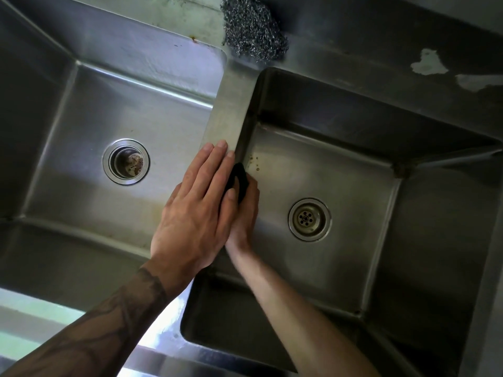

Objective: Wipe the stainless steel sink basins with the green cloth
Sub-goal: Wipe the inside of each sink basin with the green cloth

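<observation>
- Right hand [243, 213] grips a dark bunched cloth [237, 178] against the steel basin wall [246, 123].
- Left hand [196, 205], fingers straight, lies flat on the steel divider [228, 110] beside that grip.

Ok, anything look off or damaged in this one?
Brown rust-like specks dot the right basin floor just beyond the cloth in the right hand; a rusty stain marks its far right corner; pale patches blotch the back ledge.
</observation>
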{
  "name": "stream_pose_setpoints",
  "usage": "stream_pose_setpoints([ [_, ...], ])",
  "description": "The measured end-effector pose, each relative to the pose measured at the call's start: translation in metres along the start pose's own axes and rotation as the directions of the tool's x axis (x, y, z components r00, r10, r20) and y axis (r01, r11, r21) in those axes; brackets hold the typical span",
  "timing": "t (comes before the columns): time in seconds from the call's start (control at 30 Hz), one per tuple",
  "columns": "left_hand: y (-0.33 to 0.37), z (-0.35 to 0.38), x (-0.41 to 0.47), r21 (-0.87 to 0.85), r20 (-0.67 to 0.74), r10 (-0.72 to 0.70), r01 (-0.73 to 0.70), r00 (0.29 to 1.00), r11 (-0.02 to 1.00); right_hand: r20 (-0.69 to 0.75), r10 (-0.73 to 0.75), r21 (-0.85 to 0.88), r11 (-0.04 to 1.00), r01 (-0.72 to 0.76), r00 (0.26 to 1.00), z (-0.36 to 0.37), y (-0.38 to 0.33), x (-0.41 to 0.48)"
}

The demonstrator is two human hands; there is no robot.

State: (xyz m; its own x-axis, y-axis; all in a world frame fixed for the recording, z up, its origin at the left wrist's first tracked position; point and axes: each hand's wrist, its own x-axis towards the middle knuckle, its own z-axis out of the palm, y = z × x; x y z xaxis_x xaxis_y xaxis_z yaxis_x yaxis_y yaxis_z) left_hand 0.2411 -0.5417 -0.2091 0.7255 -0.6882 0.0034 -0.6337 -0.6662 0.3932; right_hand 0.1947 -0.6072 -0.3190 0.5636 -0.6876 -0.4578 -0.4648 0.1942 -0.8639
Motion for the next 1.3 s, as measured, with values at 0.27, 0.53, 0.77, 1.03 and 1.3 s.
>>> stream_pose_setpoints([
  [0.27, 0.0, 0.001, -0.001, -0.003, -0.022, -0.005, 0.005, 1.0, 1.0, -0.011, -0.177, -0.306, 0.938, 0.165, 0.984, -0.007, -0.012, 0.153],
  [0.53, 0.003, -0.003, 0.0, -0.01, 0.002, -0.001, 0.001, 1.0, 1.0, 0.002, -0.075, -0.227, 0.971, 0.074, 0.997, -0.004, 0.031, 0.027],
  [0.77, 0.005, -0.005, -0.001, -0.057, -0.046, -0.008, 0.005, 0.999, 0.998, 0.058, -0.08, 0.128, 0.989, 0.072, 0.995, -0.011, 0.003, -0.06],
  [1.03, 0.001, -0.01, -0.009, -0.138, -0.07, -0.054, 0.044, 0.996, 0.989, 0.098, 0.138, -0.074, 0.989, -0.131, 0.986, -0.011, 0.004, -0.04],
  [1.3, -0.001, -0.016, -0.07, 0.029, 0.023, -0.027, 0.026, 0.999, 0.999, 0.13, 0.058, -0.008, 0.998, -0.057, 0.99, -0.019, -0.005, -0.066],
])
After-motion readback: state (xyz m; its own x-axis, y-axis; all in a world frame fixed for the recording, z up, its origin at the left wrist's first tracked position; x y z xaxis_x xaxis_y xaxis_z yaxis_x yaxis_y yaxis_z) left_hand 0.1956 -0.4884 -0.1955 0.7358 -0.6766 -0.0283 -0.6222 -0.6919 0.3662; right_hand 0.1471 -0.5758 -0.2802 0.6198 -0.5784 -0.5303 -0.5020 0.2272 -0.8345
